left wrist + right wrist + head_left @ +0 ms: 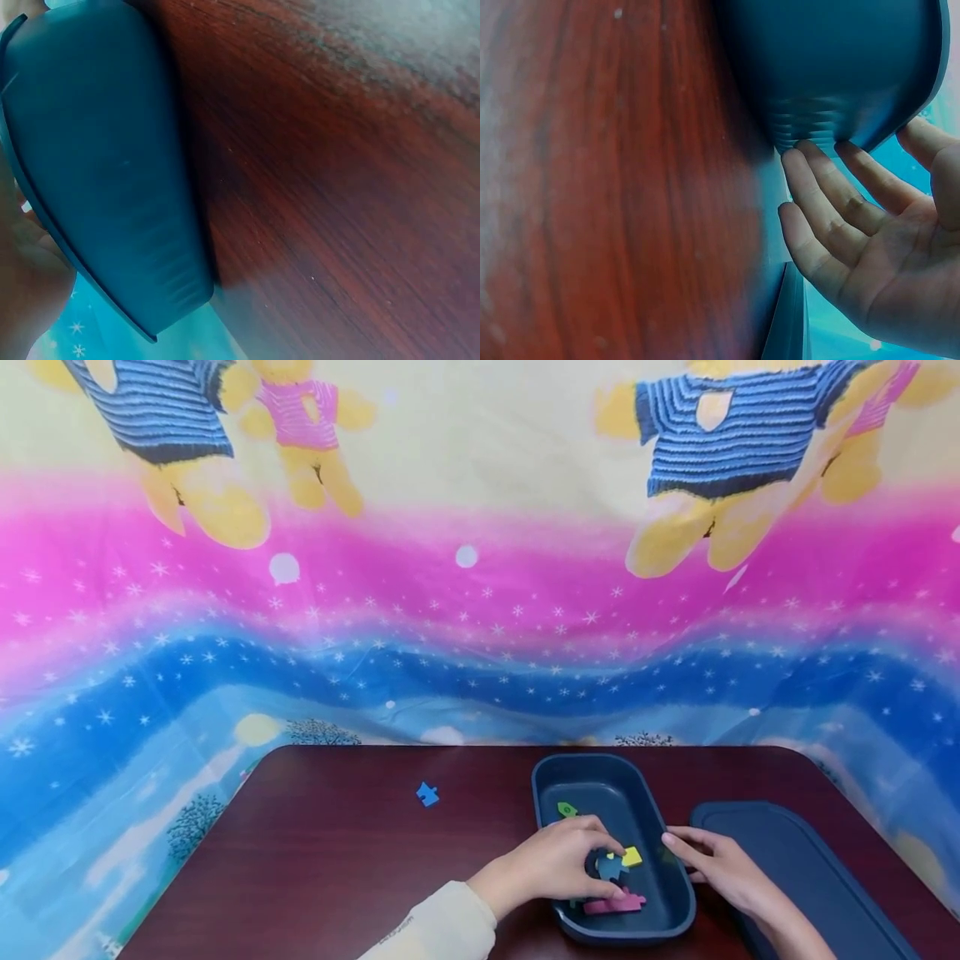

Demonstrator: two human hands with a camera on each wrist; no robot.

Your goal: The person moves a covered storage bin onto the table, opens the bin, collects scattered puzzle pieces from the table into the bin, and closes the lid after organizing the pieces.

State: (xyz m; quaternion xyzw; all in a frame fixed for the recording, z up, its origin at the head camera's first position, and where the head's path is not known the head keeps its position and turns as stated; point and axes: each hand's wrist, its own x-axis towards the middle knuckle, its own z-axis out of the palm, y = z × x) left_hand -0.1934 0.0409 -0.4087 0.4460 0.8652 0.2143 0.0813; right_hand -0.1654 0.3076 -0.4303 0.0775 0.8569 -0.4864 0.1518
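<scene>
In the head view, a dark blue-grey box (pixel 592 767) stands on the table with puzzle pieces inside. My left hand (pixel 558 862) reaches into it, index finger and thumb curled round a grey-blue piece (pixel 612 867). A yellow piece (pixel 632 857) sits beside the index fingertip, and the thumb touches a pink piece (pixel 615 904). Further back lies a green piece (pixel 567 810). The left hand's other fingers are hidden. My right hand (pixel 712 860) steadies the box from the right, thumb at the rim. In the right wrist view its fairly straight fingers (pixel 851 206) touch the outer wall.
A single blue puzzle piece (pixel 427 793) lies on the dark red-brown table (pixel 322 860), left of the box. To the right is a flat blue-grey lid (pixel 795 852), partly behind the right forearm. A printed cloth (pixel 480 610) hangs along the table's far edge.
</scene>
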